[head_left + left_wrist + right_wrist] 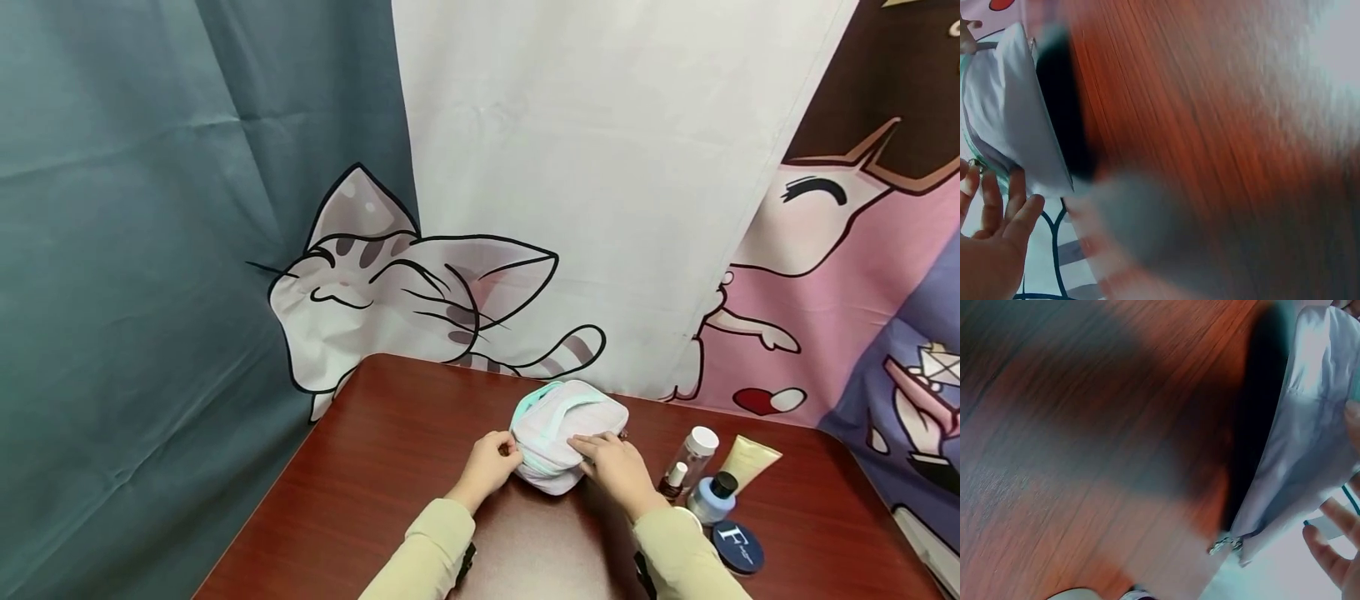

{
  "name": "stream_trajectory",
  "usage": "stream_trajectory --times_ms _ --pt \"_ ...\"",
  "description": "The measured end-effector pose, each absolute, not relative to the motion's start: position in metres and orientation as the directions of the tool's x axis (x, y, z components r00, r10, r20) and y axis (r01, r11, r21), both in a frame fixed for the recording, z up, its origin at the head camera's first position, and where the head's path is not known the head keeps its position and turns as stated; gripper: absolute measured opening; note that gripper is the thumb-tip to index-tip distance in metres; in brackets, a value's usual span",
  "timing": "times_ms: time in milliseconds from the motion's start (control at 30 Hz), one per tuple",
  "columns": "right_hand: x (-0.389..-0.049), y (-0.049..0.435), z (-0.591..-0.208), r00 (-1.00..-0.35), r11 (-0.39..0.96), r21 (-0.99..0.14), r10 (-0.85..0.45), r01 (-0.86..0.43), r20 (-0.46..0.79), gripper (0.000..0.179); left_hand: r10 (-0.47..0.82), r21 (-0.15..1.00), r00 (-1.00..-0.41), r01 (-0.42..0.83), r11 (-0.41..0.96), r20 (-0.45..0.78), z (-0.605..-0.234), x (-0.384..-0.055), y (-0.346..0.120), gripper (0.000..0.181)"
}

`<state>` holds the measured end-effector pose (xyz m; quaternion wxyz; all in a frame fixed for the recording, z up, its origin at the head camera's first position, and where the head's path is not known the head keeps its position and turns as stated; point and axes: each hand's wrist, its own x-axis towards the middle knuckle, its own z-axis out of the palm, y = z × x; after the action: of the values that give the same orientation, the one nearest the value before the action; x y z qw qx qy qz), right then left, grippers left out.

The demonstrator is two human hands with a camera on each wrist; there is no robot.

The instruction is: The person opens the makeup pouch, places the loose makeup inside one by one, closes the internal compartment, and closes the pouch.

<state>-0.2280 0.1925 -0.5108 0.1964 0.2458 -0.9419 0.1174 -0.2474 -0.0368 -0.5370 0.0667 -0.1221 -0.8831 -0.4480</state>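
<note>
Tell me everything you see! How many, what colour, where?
Pouch: 1, pink and mint, on table
Table: 1, red-brown, under pouch
Clear bottle: 1, colourless, right of pouch
Small bottle: 1, dark, by clear bottle
Blue bottle: 1, blue, before tube
Tube: 1, yellow, behind blue bottle
Case: 1, navy, before blue bottle
Pale thing: 1, whitish, by right sleeve
Chain: 1, silvery, pouch corner
Curtain: count unclear, multicoloured, behind table
Cartoons: several, multicoloured, on curtain
Gadgets: 2, black, by sleeves
Sleeves: 2, cream, at bottom
Left fingers: several, bare, pouch's left
Right fingers: several, bare, on pouch
</note>
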Motion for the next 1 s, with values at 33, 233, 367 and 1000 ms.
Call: stream_trajectory --times_ms 33,233,367,1000 --pt "-0.228 0.191 -0.51 -0.811 0.857 -0.133 -0.405 -0.498 0.422 0.035 0.139 0.781 -0.962 0.271 0.563 0.234 -0.537 -0.246 -0.036 0.013" --pt "-0.228 0.181 -0.508 -0.848 0.887 -0.15 -0.351 -0.438 0.398 0.03 0.088 0.784 -0.961 0.265 0.56 0.262 -0.536 -0.236 -0.028 0.01" --pt "-0.229 0.176 -0.507 -0.874 0.9 -0.177 -0.315 -0.399 0.37 0.029 0.102 0.806 -0.967 0.252 0.535 0.234 -0.535 -0.231 -0.024 0.009" --pt "-0.235 0.189 -0.505 -0.921 0.84 -0.417 -0.224 -0.348 0.317 0.026 0.093 0.861 -0.955 0.294 0.415 0.281 -0.536 -0.213 0.005 0.004"
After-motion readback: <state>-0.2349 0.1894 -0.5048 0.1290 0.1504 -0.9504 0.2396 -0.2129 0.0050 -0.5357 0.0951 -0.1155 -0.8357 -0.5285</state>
